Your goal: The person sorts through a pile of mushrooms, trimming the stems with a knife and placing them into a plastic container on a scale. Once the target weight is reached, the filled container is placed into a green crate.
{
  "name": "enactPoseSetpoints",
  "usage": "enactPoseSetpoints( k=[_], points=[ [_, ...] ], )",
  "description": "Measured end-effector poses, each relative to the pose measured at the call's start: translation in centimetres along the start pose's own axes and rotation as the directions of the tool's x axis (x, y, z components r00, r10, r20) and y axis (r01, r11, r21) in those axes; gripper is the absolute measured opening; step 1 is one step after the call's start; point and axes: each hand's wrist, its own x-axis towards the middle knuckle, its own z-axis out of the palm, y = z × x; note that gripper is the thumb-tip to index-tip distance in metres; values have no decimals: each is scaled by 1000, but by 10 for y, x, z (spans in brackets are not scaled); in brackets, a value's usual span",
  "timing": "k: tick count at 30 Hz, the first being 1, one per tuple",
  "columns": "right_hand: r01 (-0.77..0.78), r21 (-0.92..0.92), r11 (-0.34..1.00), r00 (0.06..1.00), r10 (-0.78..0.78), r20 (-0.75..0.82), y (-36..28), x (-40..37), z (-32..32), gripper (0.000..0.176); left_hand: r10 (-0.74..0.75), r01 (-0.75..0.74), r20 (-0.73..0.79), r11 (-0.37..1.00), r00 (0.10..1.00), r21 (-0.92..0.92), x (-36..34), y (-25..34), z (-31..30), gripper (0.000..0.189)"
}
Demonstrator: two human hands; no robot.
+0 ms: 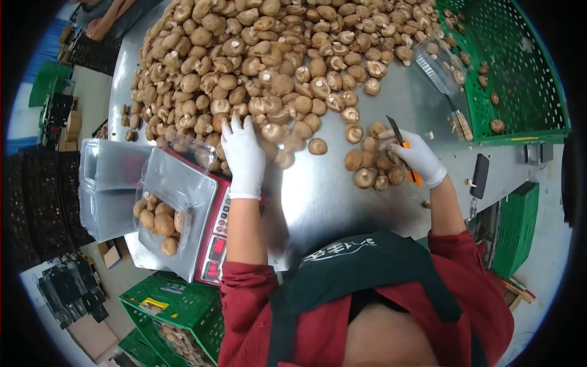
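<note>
My left hand [244, 153], in a white glove, reaches to the front edge of the big mushroom pile [244, 61], its fingers apart on or just over the mushrooms. My right hand [416, 158], also gloved, is closed around an orange-handled knife [405, 145] whose dark blade points up and away. Its fingertips are at a small group of mushrooms [365, 177] on the metal table [318, 202]. Left of my left hand, a clear plastic box [177, 211] with several mushrooms [164, 224] sits on a red scale [214, 251].
Empty clear boxes [104, 189] are stacked at the left. A green crate [520, 79] with a few mushrooms, a clear container [437, 67], a brush-like tool [460, 122] and a phone [480, 175] are at the right. Another person's hand [98, 27] shows at the top left.
</note>
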Motion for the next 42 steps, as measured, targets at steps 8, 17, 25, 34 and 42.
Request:
enactPoseSetpoints(
  k=[8, 17, 25, 34, 42],
  points=[
    [-24, 20, 1000, 999, 24, -30, 17, 3, 0, 28, -133, 65, -205, 950, 970, -306, -15, 15, 17, 35],
    [262, -275, 925, 965, -255, 62, -16, 57, 26, 29, 35, -60, -108, 970, 994, -235, -44, 69, 17, 47],
    [400, -730, 554, 857, -509, 84, -85, 192, 119, 50, 205, -188, 43, 950, 978, -250, -60, 123, 18, 58],
    [40, 110, 993, 877, -87, 472, -99, 187, 50, 33, 334, -278, 76, 872, 939, -402, -84, 97, 2, 61],
    [-383, 605, 698, 818, -47, 573, -69, 122, 31, 24, 154, -141, -41, 726, 987, -673, -59, 94, -19, 27]
  ],
)
